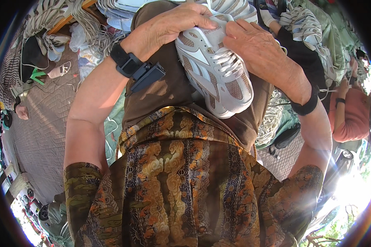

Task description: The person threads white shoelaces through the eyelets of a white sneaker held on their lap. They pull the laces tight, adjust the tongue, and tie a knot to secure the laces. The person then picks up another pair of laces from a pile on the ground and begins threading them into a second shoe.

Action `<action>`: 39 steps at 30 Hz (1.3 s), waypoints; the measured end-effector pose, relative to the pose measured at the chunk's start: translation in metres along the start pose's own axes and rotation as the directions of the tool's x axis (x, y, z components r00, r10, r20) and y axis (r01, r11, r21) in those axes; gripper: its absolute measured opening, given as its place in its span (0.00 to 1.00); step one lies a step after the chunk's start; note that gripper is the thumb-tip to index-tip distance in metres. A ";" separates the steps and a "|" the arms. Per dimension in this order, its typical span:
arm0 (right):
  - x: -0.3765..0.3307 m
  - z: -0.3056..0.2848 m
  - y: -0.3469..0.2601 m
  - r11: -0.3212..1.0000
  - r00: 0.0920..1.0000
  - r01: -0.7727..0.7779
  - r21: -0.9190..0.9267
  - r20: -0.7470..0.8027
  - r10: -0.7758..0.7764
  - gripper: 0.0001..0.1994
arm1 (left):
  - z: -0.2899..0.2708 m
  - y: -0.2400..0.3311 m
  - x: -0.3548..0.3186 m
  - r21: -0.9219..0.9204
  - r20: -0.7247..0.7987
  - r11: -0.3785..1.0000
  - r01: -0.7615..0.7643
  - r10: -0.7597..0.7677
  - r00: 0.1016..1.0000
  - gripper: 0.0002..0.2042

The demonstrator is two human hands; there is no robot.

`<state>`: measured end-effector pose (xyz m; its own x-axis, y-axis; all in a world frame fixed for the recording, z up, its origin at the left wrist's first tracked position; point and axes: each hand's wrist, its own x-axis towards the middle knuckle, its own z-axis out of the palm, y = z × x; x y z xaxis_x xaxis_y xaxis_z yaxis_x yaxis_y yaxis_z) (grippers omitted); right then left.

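Note:
A pale grey and white sneaker [200,66] with brown mesh panels rests on my lap, its toe pointing toward me. White laces [228,65] run across its front. At the collar and tongue, my left hand [181,20] is closed, thumb pressed on the tongue's edge. My right hand [261,51] grips the other side of the tongue, fingers bent over it above the laces. Both hands touch the shoe close together. What lies under the fingertips is hidden. Brown cloth [152,92] covers my lap beneath the shoe.
Stacked pale shoe parts with laces [311,29] lie at the far right, and more hang at the far left [84,24]. Bundled cord [272,119] sits right of my lap. A person in a pink top [352,115] is at right; another person's hand [22,111] shows at left.

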<state>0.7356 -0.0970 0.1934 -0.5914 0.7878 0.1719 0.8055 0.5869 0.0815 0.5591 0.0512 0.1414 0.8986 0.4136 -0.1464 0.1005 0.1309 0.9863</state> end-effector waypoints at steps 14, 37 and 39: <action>-0.008 0.007 -0.012 0.990 0.986 -0.133 0.056 -0.091 0.137 0.12 | 0.010 0.007 -0.007 0.233 0.062 0.970 -0.071 0.058 0.996 0.19; -0.005 0.033 -0.008 0.951 0.935 -0.112 0.288 -0.293 0.199 0.09 | 0.008 0.010 -0.009 0.072 -0.005 0.993 0.094 -0.094 0.996 0.13; -0.005 0.030 -0.007 0.960 0.932 -0.105 0.259 -0.312 0.186 0.13 | 0.006 0.003 -0.016 0.036 -0.059 0.997 -0.071 0.073 0.996 0.13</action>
<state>0.7322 -0.0997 0.1624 -0.3899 0.7850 0.4813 0.8260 0.5293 -0.1940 0.5476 0.0394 0.1473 0.8767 0.4746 -0.0786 0.0522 0.0686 0.9963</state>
